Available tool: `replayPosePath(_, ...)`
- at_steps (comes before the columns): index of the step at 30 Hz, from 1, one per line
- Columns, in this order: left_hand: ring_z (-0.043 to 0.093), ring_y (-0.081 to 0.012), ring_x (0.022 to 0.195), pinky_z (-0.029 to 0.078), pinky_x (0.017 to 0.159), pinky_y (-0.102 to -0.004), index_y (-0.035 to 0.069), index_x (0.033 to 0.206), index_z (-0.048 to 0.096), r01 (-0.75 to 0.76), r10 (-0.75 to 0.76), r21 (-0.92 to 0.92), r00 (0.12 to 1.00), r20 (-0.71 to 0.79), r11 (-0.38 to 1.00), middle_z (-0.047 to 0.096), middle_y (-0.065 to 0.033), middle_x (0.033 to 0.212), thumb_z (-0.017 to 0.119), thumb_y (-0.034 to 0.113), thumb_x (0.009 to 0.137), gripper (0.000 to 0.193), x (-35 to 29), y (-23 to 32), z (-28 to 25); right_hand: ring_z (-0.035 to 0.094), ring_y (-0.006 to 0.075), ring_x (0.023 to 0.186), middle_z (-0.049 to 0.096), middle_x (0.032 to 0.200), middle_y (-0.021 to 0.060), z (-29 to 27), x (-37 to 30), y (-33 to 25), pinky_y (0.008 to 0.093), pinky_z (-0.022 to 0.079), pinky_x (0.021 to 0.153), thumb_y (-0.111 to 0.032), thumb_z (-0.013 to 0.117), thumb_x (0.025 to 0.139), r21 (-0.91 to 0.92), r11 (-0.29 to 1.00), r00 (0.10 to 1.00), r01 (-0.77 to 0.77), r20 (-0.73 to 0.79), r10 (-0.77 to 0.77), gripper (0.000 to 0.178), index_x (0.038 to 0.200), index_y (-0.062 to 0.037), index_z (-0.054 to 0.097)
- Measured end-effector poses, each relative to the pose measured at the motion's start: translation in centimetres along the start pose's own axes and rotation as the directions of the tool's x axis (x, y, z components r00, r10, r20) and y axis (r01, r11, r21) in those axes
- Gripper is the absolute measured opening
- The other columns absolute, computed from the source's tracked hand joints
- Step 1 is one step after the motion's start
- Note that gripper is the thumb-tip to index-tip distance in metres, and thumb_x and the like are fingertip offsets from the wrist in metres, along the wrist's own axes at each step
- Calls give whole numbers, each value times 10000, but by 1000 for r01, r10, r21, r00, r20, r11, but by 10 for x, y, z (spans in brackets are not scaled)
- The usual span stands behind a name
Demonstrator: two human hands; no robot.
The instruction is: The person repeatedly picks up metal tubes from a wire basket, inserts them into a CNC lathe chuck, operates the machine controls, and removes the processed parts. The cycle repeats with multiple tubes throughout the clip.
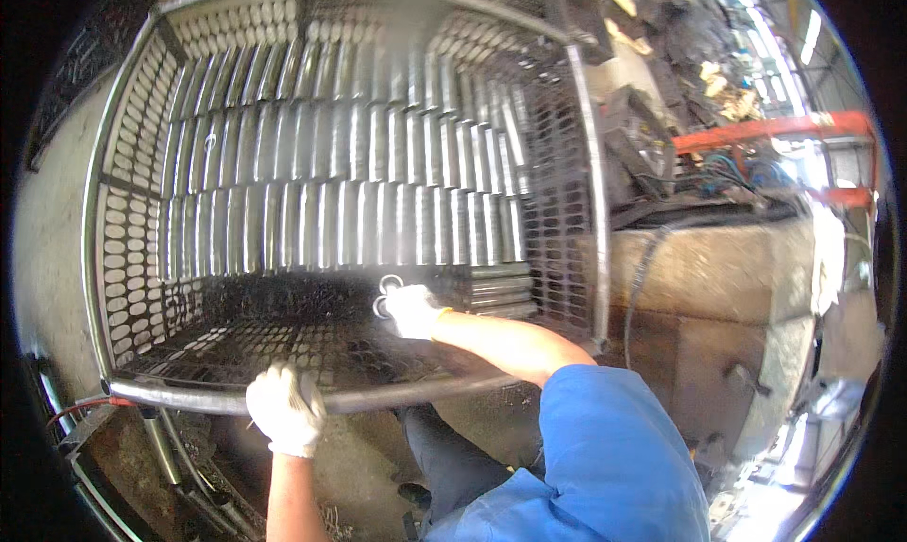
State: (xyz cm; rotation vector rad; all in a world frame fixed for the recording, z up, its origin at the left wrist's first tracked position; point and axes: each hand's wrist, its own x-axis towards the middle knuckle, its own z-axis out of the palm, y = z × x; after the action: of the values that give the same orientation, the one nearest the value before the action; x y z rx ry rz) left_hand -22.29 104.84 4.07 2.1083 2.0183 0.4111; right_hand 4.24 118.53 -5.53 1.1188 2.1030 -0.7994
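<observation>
A large metal cage bin with perforated walls stands in front of me, holding rows of shiny metal tubes. White-gloved, my right hand reaches inside over the dark open part nearest me. Its fingers are closed on metal tubes, whose round, hollow ends show as two rings beside the glove; the rest of them is hidden. My left hand, also in a white glove, grips the bin's near top rail, with its fingers curled over it.
A few tubes lie crosswise in the near right corner of the bin. To the right are a concrete block, an orange-red metal frame and tangled cables. A red hose runs by the near left corner.
</observation>
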Motion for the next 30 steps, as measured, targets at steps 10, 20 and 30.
replayPosePath(10,554,-394,1422,450,1203,-508,-56,1536,475,-113,-112,-635,946,-303,764,555,-265,1534,887,272,868,851,-138,123,-121,748,371,700,686,1015,222,-69,-353,-193,455,616,616,-372,750,903,-61,840,578,538,-699,-421,252,858,-123,750)
replayPosePath(20,369,-340,1601,286,1320,-446,3,1683,320,233,-479,-972,854,203,4,411,-220,1706,844,306,803,1068,-637,89,-230,698,422,791,662,1056,192,87,-511,-438,504,569,673,-306,791,909,-33,211,206,977,-114,-972,198,1024,-151,744)
replayPosePath(30,661,-203,1097,525,1020,-380,-25,1293,682,258,-946,-963,325,8,80,736,-93,1182,882,228,740,640,-881,150,-284,780,321,953,749,1307,145,172,-573,-678,370,629,763,-254,926,811,51,-244,-249,968,128,-960,259,877,-59,770)
